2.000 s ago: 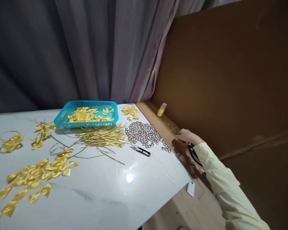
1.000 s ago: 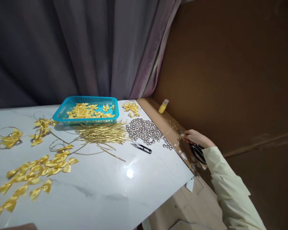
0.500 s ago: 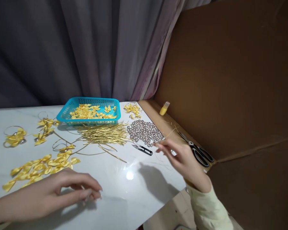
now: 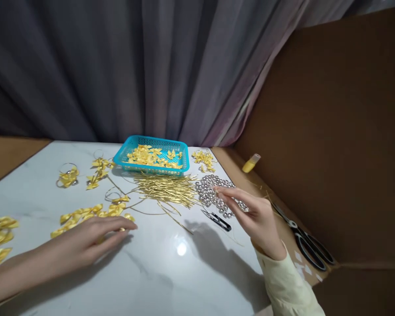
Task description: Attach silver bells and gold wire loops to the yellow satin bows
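Left hand (image 4: 90,239): fingers loosely bent beside yellow bows (image 4: 80,215); cannot tell whether grasping any. Right hand (image 4: 255,215): thumb and fingertips close together above silver beads (image 4: 206,191); contents, cannot tell. Gold wires (image 4: 167,191), 1 pile: before 1 blue basket (image 4: 151,167), left of beads. Black snips (image 4: 220,221), 1: near beads.

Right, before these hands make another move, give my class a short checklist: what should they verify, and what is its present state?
1. Right hand off the snips: ok; it appears over the silver beads.
2. Right hand free: cannot tell; anything between its fingers is too small to make out.
3. Left hand free: cannot tell; some yellow shows between thumb and index.
4. Loose bows fully visible: not ok; the left hand hides some.
5. Scissors off the white tabletop: ok; they lie beside it.
6. Gold strands gathered: not ok; several stray.
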